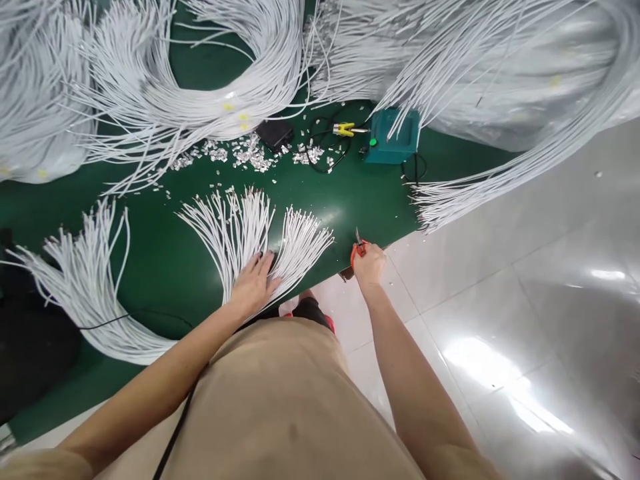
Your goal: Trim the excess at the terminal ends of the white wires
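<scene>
My left hand [253, 283] lies flat across a bundle of white wires [235, 233] at the front edge of the table. Its fingers are stretched out and press into the gap beside a second fan of white wires [305, 247]. The cut ends of both fans point away from me. My right hand [369, 263] is closed around small cutters [359, 245] with orange handles, their metal tip pointing up and away. It hovers at the table's edge, to the right of the wires and apart from them. The palm side of each hand is hidden.
Large coils of white wire [240, 93] cover the back of the green table [350, 193]. Small cut sleeves [253, 153] are scattered near a black box [275, 135]. A teal device [395, 137] stands beside a yellow-handled tool [345, 129]. Another wire bundle [95, 287] curves at left.
</scene>
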`<state>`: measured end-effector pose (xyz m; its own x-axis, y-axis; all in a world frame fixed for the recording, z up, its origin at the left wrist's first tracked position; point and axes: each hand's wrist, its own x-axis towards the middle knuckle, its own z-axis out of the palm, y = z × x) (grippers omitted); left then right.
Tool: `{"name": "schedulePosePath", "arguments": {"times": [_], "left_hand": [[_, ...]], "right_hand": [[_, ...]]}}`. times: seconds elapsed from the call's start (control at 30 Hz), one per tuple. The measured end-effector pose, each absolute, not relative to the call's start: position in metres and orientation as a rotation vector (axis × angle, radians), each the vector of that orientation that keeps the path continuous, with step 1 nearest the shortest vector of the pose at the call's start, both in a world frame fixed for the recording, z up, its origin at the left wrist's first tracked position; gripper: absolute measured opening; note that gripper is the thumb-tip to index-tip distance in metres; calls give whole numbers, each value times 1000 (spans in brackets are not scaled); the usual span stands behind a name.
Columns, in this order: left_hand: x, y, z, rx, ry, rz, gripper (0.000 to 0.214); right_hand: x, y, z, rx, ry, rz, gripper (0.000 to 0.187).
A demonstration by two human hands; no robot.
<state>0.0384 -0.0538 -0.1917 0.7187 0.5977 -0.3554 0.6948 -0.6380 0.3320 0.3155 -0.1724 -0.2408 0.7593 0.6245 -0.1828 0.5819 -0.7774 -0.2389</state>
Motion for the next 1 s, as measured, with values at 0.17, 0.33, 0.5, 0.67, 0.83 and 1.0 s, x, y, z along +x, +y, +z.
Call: {"name": "schedulePosePath", "arguments": {"times": [0.17, 0.33, 0.5, 0.67, 0.83, 1.0], "left_hand": [[-9, -14, -188, 2625, 1207, -385, 50], [-39, 20, -180, 2589, 1334, -460, 41], [-8, 10, -179, 2520, 1289, -291, 43], [38, -30, -184, 2308, 1103, -247, 58], [59, -61, -191, 2248, 1273, -324, 67], [48, -46, -188, 1986, 1257, -173, 31]], "right_hand": [[315, -174, -243, -2757, -979, 343, 23], [313, -173, -245, -2753, -979, 328, 23], [313, -173, -247, -2753, -971, 313, 23], [313, -173, -247, -2751, -970, 296, 24], [313, -173, -250, -2737, -988, 248, 25], [314, -172, -253, -2734, -982, 205, 24]]}}
